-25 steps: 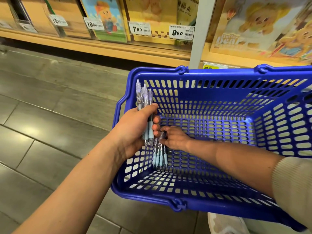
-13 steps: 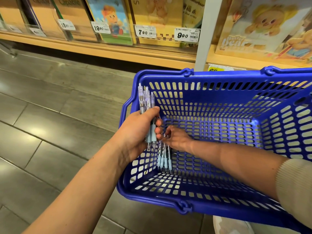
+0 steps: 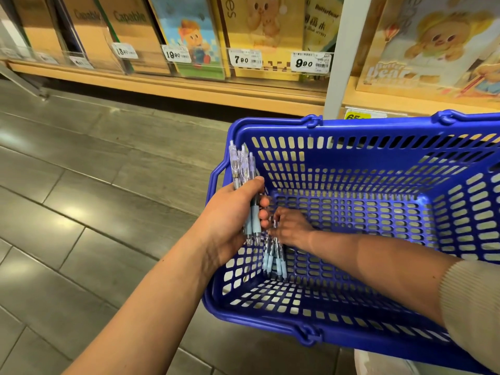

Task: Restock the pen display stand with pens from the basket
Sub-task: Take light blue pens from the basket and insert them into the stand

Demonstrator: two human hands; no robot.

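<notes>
A blue plastic basket [image 3: 351, 128] stands on the floor at the right. My left hand [image 3: 230, 220] grips a bunch of clear pens with pale blue grips [image 3: 244, 171], held upright at the basket's left wall. My right hand [image 3: 290, 226] reaches down inside the basket and holds a second bunch of the same pens [image 3: 274, 262] against the bottom left corner. The pen display stand is not in view.
A wooden shelf [image 3: 189, 87] with notebooks and price tags runs along the back. A white upright post [image 3: 341, 55] stands behind the basket. Grey floor tiles [image 3: 81, 212] spread to the left.
The view has shifted, so the basket and hands sit further right and lower. Both hands keep their hold on the pens in about the same places.
</notes>
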